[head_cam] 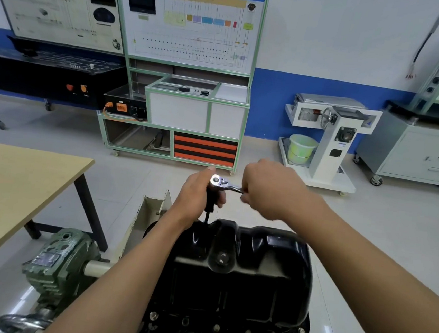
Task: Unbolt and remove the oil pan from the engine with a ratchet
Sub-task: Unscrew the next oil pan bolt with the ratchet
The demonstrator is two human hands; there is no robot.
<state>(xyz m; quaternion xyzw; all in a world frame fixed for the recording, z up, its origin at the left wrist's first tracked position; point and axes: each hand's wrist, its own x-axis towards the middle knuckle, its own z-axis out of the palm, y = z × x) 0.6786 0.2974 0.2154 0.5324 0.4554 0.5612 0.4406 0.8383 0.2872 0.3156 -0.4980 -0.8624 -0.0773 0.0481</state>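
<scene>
The black oil pan [242, 281] sits upside up on the engine, filling the lower middle of the view. Several bolts [216, 327] line its near flange. A chrome ratchet [218, 181] stands over the pan's far left edge, its black extension and socket [210, 205] reaching down to the flange there. My left hand [197, 193] grips the extension just under the ratchet head. My right hand [267, 189] holds the ratchet handle, which points right.
A wooden table [15, 189] stands at the left. A green gearbox of the engine stand [62, 258] sits left of the pan. Training panels [185, 63], a white engine stand [328, 139] and a grey drawer cabinet [423, 156] line the far wall.
</scene>
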